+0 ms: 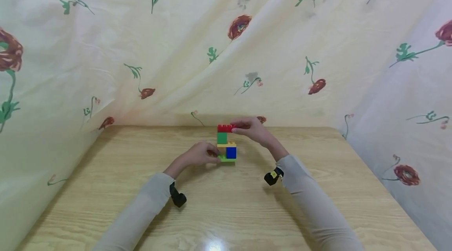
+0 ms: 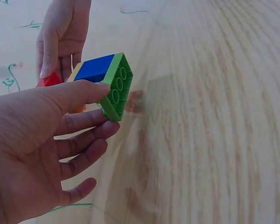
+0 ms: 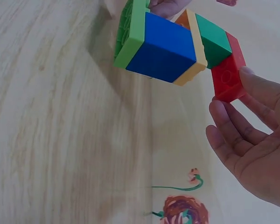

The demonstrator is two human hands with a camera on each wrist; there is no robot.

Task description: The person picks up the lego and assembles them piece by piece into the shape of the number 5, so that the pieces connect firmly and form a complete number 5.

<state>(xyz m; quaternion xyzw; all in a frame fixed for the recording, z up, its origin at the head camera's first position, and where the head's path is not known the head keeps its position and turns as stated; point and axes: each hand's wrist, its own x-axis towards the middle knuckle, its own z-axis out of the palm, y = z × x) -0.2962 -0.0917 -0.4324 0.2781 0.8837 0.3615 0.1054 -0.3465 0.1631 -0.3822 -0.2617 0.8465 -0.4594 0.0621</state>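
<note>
A small tower of toy building bricks is held between both hands. From the top it has a red brick (image 1: 224, 128), a green brick (image 1: 222, 138), a thin yellow-orange piece (image 3: 196, 42), a blue brick (image 1: 231, 153) and a lime-green base piece (image 2: 116, 91). My left hand (image 1: 201, 153) pinches the lime-green piece at its left end, other fingers spread loosely. The hollow underside of that piece shows in the left wrist view. My right hand (image 1: 252, 128) pinches the right end of the red brick, which overhangs past the green one.
The tower is over the far part of a wooden table (image 1: 226, 208). Behind it and on both sides hangs a pale cloth (image 1: 183, 47) printed with flowers. A black wrist camera (image 1: 178, 198) hangs below the left cuff, another (image 1: 272, 177) below the right.
</note>
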